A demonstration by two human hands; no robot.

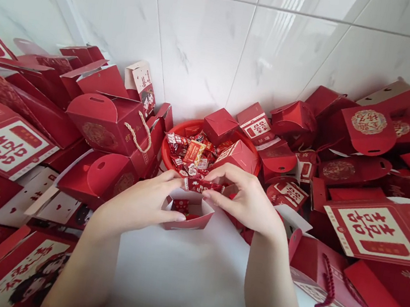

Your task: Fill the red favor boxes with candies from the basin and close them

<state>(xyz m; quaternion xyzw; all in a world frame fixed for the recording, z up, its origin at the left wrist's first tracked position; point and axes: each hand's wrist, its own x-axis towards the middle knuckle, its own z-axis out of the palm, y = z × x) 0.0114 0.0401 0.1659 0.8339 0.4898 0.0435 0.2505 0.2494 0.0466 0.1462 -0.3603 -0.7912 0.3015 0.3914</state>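
An open red box (195, 222) with a pale inside sits in front of my body, with red wrapped items visible in it. My left hand (145, 198) grips the left side of this box, thumb over its near edge. Above the opening, my right hand (242, 197) pinches a red wrapped candy (200, 186) between thumb and fingers. The candy's left end lies close to my left fingertips. Just behind, a red basin (166, 157) holds many wrapped candies (193, 152) and some small red boxes.
Red gift boxes (98, 123) are piled on the left, some with rope handles. More boxes (373, 230) crowd the right side. A white tiled wall (204, 47) stands behind the basin, and a white surface (180, 277) lies beneath my arms.
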